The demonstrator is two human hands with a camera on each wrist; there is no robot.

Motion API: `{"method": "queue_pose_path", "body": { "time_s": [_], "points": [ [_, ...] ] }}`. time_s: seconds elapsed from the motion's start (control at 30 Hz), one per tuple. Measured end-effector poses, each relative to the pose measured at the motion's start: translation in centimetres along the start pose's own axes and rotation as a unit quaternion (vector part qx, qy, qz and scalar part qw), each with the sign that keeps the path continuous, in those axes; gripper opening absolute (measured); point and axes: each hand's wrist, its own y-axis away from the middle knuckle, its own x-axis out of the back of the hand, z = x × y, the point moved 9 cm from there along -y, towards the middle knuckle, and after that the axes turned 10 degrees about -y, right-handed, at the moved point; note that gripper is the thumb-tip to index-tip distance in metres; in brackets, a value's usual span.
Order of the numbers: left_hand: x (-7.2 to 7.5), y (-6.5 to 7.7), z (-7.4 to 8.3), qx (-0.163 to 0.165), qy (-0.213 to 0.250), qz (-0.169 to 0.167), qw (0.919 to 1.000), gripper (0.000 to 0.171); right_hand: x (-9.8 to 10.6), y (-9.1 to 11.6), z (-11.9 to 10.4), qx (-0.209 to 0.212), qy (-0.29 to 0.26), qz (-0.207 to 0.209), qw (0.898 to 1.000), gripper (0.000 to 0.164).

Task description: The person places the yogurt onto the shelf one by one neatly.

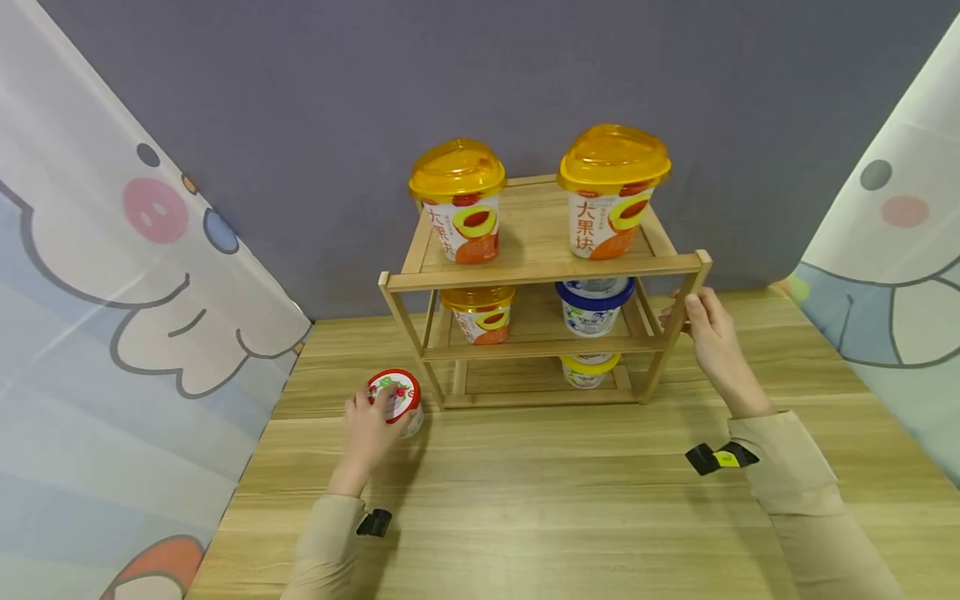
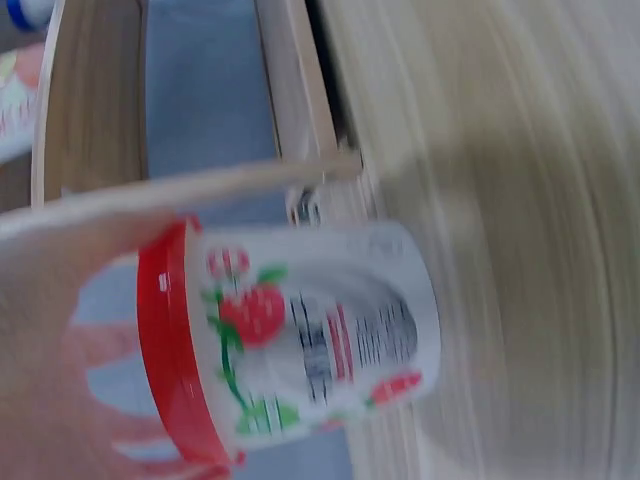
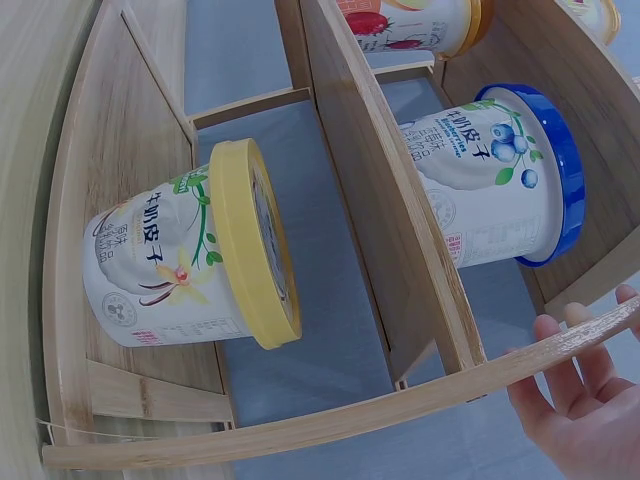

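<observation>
In the head view my left hand (image 1: 369, 432) grips a white yogurt tub (image 1: 411, 423) by its red lid, left of the wooden rack's front foot. Strawberries are printed on the side of this tub (image 2: 320, 335) in the left wrist view. My right hand (image 1: 717, 343) holds the right front post of the wooden rack (image 1: 547, 273), thumb in front and fingers behind. Nearest that hand, a blue-lidded blueberry tub (image 3: 490, 180) stands on the middle shelf. Below it, a yellow-lidded tub (image 3: 170, 265) stands on the bottom shelf.
Two tall cups, a left cup (image 1: 457, 208) and a right cup (image 1: 611, 200), stand on the top shelf under domed yellow lids. A similar cup (image 1: 483, 321) is at the middle shelf's left. The wood-grain table (image 1: 540, 500) meets a grey wall; cartoon curtains (image 1: 112, 292) flank it.
</observation>
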Motion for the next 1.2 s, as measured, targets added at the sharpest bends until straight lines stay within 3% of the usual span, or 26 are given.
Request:
{"method": "queue_pose_path", "body": {
  "time_s": [0.13, 0.3, 0.5, 0.77, 0.93, 1.2],
  "points": [
    [-0.2, -0.3, -1.0, -0.026, 0.062, -0.032, 0.9972, 0.054, 0.0, 0.0, 0.0, -0.001, 0.0, 0.001, 1.0, 0.032],
    [-1.1, -0.7, -2.5, -0.021, 0.138, -0.104, 0.9847, 0.064, 0.0, -0.1, 0.0, -0.002, 0.005, 0.0, 1.0, 0.033],
    [-1.9, -0.7, -3.5, -0.007, 0.15, -0.141, 0.9786, 0.072, 0.1, 0.0, 0.1, 0.0, -0.002, 0.005, 1.0, 0.034],
    [-2.0, -0.5, -3.2, 0.022, 0.168, -0.123, 0.9778, 0.076, 0.0, -0.1, 0.1, -0.002, 0.004, 0.0, 1.0, 0.035],
    [-1.6, -0.1, -2.7, 0.05, 0.172, -0.091, 0.9796, 0.075, 0.1, -0.1, 0.1, 0.0, 0.001, 0.004, 1.0, 0.034],
    [-0.9, 0.4, -1.9, 0.077, 0.119, -0.03, 0.9895, 0.072, 0.0, 0.0, 0.1, 0.0, -0.001, 0.004, 1.0, 0.034]
  ]
}}
